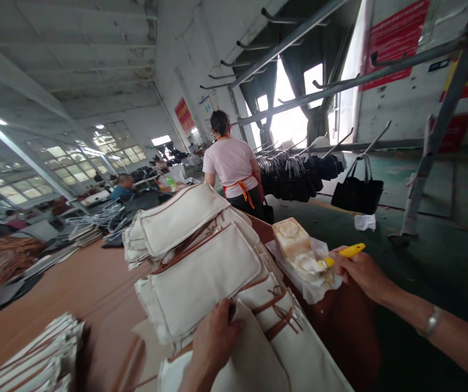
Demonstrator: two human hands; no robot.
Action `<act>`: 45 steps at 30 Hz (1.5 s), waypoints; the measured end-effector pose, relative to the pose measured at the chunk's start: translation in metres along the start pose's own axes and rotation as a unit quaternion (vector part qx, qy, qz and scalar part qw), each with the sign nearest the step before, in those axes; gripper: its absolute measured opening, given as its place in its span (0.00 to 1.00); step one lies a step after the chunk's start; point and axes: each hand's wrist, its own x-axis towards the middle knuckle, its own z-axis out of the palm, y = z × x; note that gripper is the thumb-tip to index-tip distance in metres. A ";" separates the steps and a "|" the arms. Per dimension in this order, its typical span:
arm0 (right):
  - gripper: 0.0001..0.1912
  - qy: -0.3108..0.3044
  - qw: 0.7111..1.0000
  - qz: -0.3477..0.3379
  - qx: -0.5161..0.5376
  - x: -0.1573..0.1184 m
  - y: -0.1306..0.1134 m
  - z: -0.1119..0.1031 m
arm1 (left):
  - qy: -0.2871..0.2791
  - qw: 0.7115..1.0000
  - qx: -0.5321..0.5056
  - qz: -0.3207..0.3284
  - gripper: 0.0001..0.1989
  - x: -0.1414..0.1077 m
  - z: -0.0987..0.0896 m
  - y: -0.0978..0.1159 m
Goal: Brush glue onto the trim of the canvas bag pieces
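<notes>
My right hand (358,271) grips a yellow-handled brush (350,251), its bristles down in white paste at a glue container (289,233). The container rests on a crumpled plastic sheet (319,291) by the table edge. My left hand (217,332) lies on the nearest cream bag piece (254,348), fingers curled over its brown-trimmed edge. Beyond it, more cream bag pieces (209,280) with brown trim overlap in a row. Brown straps and ties (285,316) show between the pieces on the right.
Another pile of cream pieces (42,359) sits on the brown table (91,288) at lower left. A person (234,169) stands beyond the bags, back turned. Black bags (358,188) hang from a metal rack (433,136) at right. Folded brown material (5,261) lies far left.
</notes>
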 end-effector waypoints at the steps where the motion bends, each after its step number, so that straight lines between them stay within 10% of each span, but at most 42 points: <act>1: 0.24 0.020 1.000 0.015 0.014 0.000 0.003 -0.002 | 0.008 1.000 -0.006 0.002 0.08 -0.001 0.001 0.000; 8: 0.20 0.046 0.983 0.062 0.166 -0.019 -0.033 -0.002 | 0.021 0.995 -0.095 0.014 0.03 -0.011 0.005 -0.002; 15: 0.19 -0.106 0.947 0.090 0.290 -0.058 -0.101 0.074 | -0.028 0.973 -0.227 0.024 0.08 -0.022 0.001 -0.005; 22: 0.16 -0.173 0.961 0.027 0.215 -0.062 -0.113 0.122 | 0.031 0.956 -0.291 0.026 0.06 -0.044 0.008 0.009; 39: 0.18 -0.113 0.975 0.004 0.190 -0.052 -0.117 0.102 | 0.054 0.955 -0.241 0.162 0.06 -0.061 0.018 0.003; 45: 0.17 -0.122 0.966 0.021 0.226 -0.050 -0.118 0.091 | 0.221 0.896 -0.077 0.378 0.05 -0.077 0.028 0.001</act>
